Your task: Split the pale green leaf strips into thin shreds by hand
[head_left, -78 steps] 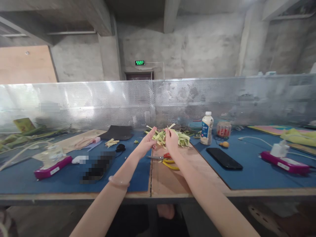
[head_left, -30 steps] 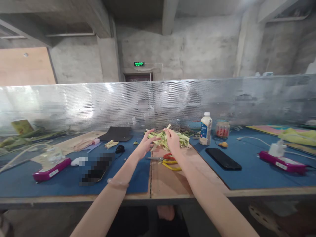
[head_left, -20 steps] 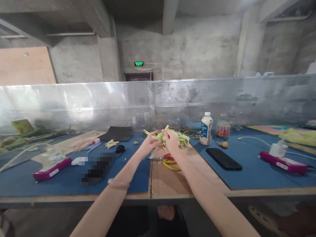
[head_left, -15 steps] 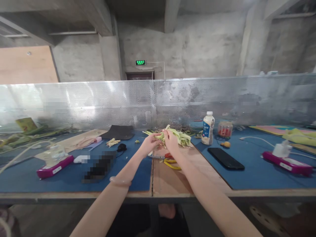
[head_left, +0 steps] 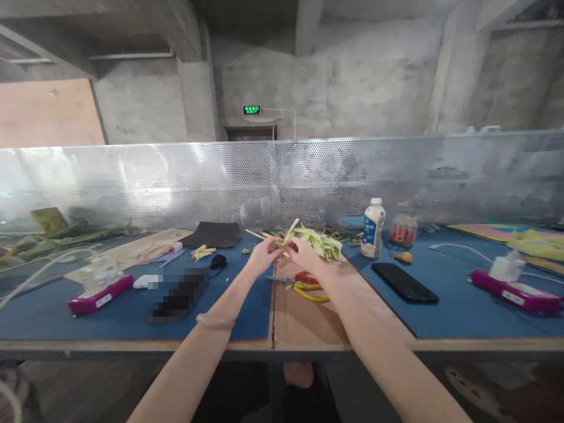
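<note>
Between the left hand (head_left: pixel 267 251) and the right hand (head_left: pixel 303 254), strips (head_left: pixel 292 227) are being held above the board (head_left: pixel 304 329). Behind the right hand, a heap (head_left: pixel 326 242) is being borne by the board; nearer, scissors (head_left: pixel 309 286) are being borne. To the right, a phone (head_left: pixel 404 282) is being flanked by a power strip (head_left: pixel 513 291), with a bottle (head_left: pixel 372 230) and a jar (head_left: pixel 403 231) being kept behind. All is being backed by a screen (head_left: pixel 308 176).

Along the far edge of the table (head_left: pixel 304 326) a perforated metal screen (head_left: pixel 198 179) runs across my whole view, silvery with glare toward the left. Behind it rises a bare grey concrete wall (head_left: pixel 365 88), where an exit sign (head_left: pixel 251 110) (its green glow is hard to miss) sits above a dark doorway (head_left: pixel 251 134). Heavy beams (head_left: pixel 308 29) cross the ceiling (head_left: pixel 251 20).
</note>
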The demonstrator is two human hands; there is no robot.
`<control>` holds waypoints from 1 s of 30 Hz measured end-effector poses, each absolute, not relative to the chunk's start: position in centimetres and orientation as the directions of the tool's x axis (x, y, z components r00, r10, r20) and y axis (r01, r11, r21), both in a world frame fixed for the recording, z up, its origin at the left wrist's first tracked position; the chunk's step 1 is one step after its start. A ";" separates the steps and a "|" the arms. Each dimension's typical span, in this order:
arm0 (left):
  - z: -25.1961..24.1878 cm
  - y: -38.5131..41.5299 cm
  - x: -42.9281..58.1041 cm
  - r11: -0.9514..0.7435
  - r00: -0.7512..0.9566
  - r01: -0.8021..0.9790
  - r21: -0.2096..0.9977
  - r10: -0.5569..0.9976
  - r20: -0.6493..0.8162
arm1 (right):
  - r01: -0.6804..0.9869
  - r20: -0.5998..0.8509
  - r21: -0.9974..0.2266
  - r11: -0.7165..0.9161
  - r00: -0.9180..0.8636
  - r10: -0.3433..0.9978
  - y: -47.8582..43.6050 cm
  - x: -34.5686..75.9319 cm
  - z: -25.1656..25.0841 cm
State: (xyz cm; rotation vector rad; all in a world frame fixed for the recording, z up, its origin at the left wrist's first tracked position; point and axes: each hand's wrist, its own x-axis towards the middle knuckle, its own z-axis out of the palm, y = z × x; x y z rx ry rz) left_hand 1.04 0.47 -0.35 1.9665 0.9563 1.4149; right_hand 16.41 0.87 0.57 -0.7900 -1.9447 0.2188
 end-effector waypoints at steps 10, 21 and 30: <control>0.1 0.1 0.6 -0.633 0.200 0.414 0.654 0.764 0.614 | 0.454 0.730 -0.410 0.791 -0.357 0.583 1.0 16.7 0.5; 0.0 0.3 0.3 -0.649 0.213 0.427 0.629 0.748 0.628 | 0.468 0.698 -0.434 0.769 -0.365 0.616 1.0 16.9 0.6; 0.0 0.4 0.4 -0.669 0.209 0.480 0.568 0.716 0.666 | 0.307 0.618 -0.666 0.680 -0.282 0.733 1.2 16.0 0.5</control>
